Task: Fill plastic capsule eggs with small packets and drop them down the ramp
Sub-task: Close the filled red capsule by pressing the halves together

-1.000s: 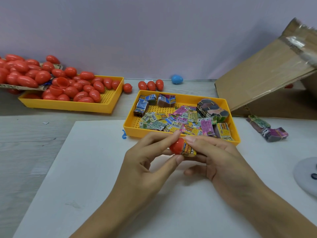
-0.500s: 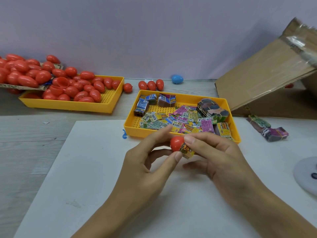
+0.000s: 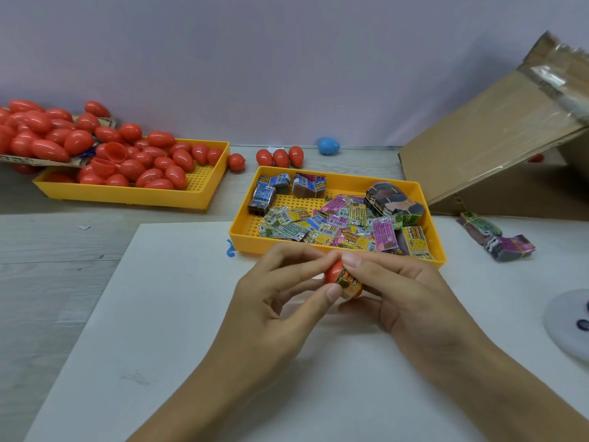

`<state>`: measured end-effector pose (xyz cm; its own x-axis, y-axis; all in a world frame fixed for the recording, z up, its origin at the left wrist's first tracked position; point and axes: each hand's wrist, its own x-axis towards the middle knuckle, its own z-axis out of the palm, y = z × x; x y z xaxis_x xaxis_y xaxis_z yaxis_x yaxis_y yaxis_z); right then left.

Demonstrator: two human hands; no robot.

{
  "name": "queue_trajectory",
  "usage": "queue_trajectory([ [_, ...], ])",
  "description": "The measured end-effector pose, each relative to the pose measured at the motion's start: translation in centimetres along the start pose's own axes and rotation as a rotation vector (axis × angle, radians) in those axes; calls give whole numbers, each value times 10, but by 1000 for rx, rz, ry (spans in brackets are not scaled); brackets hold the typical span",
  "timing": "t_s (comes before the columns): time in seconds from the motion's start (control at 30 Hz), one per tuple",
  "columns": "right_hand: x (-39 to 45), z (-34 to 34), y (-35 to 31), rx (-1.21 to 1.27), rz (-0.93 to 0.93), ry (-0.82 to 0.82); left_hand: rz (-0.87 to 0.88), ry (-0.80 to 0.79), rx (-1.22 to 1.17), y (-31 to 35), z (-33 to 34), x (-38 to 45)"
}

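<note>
Both hands (image 3: 287, 291) — fingertips seemingly pinching egg (image 3: 335, 273)

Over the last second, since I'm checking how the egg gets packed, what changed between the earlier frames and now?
The yellow packet has gone deeper between the red egg halves, so less of it shows. The left hand and right hand still pinch the egg and have closed together, fingertips now nearly meeting. Both yellow trays, the loose eggs and the cardboard ramp stayed put.

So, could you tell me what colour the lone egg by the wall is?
Blue egg; head view.
</note>
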<state>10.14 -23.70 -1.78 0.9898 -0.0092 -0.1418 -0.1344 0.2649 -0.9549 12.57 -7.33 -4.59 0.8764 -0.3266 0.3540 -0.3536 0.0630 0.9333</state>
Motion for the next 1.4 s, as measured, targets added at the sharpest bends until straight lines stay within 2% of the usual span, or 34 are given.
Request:
queue_trajectory([
  [0.2,2,-2,-2,105,32,45,-22,152,-116,3,-1,1],
  [0.37,0,1,-1,26,-11,38,-106,287,-228,4,-5,3],
  [0.53,-1,3,2,4,-66,47,-72,197,-228,9,-2,3],
  [1.17,-2,-3,-2,-167,-92,-9,-118,91,-185,5,-7,4],
  [1.3,-3,0,-1,-136,-39,1,-67,79,-177,1,-6,3],
  [1.4,-5,3,-2,-166,-24,-47,44,41,-37,-1,-5,0],
])
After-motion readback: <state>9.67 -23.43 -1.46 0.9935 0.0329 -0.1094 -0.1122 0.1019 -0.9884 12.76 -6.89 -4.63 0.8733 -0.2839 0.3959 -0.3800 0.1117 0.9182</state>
